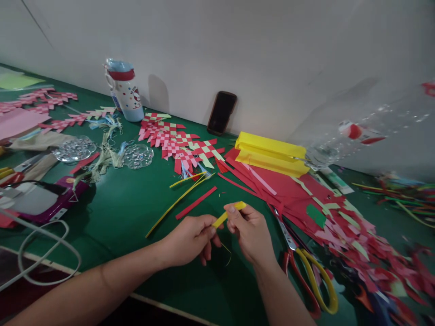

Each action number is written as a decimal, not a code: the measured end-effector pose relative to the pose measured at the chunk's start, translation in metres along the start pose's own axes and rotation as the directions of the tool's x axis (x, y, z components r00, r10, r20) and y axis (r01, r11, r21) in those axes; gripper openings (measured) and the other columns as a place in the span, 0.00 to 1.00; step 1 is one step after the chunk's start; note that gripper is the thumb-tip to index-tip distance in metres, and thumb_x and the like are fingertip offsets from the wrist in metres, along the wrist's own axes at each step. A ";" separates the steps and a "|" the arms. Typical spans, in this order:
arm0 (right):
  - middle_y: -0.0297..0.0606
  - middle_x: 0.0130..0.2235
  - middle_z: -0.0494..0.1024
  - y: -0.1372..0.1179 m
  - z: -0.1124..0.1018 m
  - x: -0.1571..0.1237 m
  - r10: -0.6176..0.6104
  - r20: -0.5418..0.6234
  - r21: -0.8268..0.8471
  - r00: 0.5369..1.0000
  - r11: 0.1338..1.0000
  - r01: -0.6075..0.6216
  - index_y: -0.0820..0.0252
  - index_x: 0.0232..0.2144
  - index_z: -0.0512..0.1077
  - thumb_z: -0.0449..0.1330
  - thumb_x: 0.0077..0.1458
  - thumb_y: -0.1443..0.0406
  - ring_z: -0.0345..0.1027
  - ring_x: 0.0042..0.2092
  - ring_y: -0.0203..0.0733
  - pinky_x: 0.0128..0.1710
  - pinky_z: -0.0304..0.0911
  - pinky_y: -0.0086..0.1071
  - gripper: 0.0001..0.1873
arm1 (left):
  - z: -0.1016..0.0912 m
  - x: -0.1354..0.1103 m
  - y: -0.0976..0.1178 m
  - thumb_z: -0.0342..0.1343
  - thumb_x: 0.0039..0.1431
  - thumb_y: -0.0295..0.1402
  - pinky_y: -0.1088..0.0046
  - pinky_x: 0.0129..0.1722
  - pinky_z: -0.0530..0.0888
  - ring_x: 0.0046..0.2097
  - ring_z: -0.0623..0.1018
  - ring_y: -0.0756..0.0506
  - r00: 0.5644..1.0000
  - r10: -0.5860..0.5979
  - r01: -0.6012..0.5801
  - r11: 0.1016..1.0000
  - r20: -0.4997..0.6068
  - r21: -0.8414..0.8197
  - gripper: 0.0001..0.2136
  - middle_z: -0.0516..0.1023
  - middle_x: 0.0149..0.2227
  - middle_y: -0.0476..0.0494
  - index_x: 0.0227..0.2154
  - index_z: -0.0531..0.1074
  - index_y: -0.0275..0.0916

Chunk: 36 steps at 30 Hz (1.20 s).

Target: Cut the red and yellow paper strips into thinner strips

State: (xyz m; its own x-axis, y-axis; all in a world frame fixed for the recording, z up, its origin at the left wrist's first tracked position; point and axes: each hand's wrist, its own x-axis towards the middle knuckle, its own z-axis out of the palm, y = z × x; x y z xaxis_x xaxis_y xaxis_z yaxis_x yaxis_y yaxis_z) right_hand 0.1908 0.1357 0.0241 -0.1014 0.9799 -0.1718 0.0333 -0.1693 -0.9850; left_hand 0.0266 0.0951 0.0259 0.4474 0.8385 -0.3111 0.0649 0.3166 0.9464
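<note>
A short yellow paper strip [221, 219] is stretched between my two hands above the green table. The thumb and fingers of my left hand [192, 237] pinch its lower end. My right hand [249, 228] grips the upper end, which sticks out past the fingertips. Under the hands hangs a thin pale curved thread [228, 253]; where it is fastened I cannot tell. Just beyond my left hand lie a red paper strip [196, 203] and a long thin yellow strip [173, 209]. Scissors [302, 258] with red and yellow handles rest right of my right hand.
Woven red, pink and green paper pieces [180, 142] lie near the wall. A phone [222, 112] leans there, beside folded yellow paper [272, 154]. A bottle [127, 93], bead dishes [137, 156] and a purple device [50, 199] are left. Paper scraps [367, 258] and a clear bottle [343, 140] are right.
</note>
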 end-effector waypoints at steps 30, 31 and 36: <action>0.27 0.19 0.63 0.002 0.002 0.000 -0.028 0.019 -0.053 0.999 0.998 0.029 0.59 0.29 0.75 0.65 0.51 0.51 0.55 0.22 0.30 0.23 0.50 0.27 0.17 | -0.006 0.002 -0.002 0.42 0.68 0.39 0.77 0.27 0.62 0.26 0.66 0.52 0.981 0.144 -0.111 0.965 -0.126 0.239 0.13 0.67 0.22 0.54 0.31 0.64 0.39; 0.27 0.19 0.64 0.003 0.002 0.000 -0.043 0.031 -0.046 0.999 0.998 0.044 0.59 0.28 0.75 0.65 0.51 0.51 0.55 0.22 0.30 0.23 0.51 0.28 0.16 | -0.005 0.002 -0.002 0.42 0.68 0.39 0.77 0.27 0.62 0.26 0.66 0.52 0.981 0.146 -0.111 0.963 -0.127 0.247 0.13 0.67 0.22 0.54 0.31 0.64 0.39; 0.28 0.20 0.65 0.002 0.000 0.001 -0.047 0.085 0.010 0.995 0.999 0.047 0.59 0.28 0.74 0.64 0.52 0.51 0.57 0.23 0.32 0.24 0.53 0.29 0.17 | -0.006 0.002 -0.002 0.42 0.68 0.38 0.77 0.27 0.62 0.26 0.67 0.52 0.979 0.153 -0.111 0.955 -0.135 0.274 0.13 0.67 0.22 0.53 0.30 0.64 0.39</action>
State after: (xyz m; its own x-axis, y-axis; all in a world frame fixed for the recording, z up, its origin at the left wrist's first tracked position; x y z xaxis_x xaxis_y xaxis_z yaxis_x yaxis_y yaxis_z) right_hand 0.1905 0.1361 0.0218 -0.1874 0.9742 -0.1258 0.0184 -0.1245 -0.9920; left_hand 0.0221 0.0986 0.0231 0.3273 0.9292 -0.1718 0.2565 0.0876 0.9626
